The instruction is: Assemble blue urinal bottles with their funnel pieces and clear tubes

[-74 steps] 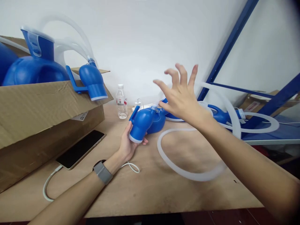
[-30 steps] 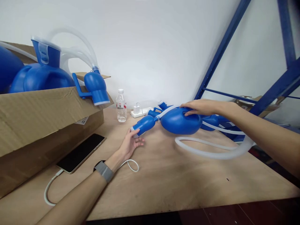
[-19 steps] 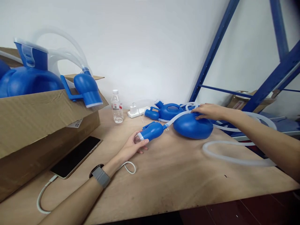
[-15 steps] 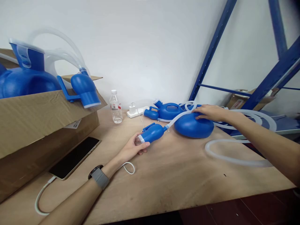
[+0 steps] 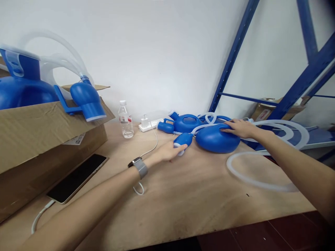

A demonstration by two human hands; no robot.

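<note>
My left hand (image 5: 171,152), with a watch on its wrist, grips a blue urinal cup (image 5: 184,139) with a translucent rim, just left of the bottle. A clear hose (image 5: 198,129) runs from the cup's narrow end behind a rounded blue urinal bottle (image 5: 217,140). That bottle lies on the wooden table (image 5: 183,195). Curled over its upper right part is my right hand (image 5: 239,128); some fingertips are hidden. Right of the bottle, a loop of clear tubing (image 5: 251,177) lies on the table and passes behind my right forearm.
Behind lies another blue urinal bottle (image 5: 187,122). A cardboard box (image 5: 49,132) holding blue bottles fills the left side. Near it are a phone (image 5: 78,177) on a cable, a water bottle (image 5: 126,120) and a power strip (image 5: 150,126). A blue metal rack (image 5: 232,59) stands right.
My left hand has carried the cup rightward and away from me, close to the bottle, and the hose between them has bunched. My right hand stays on the bottle. The view has shifted slightly.
</note>
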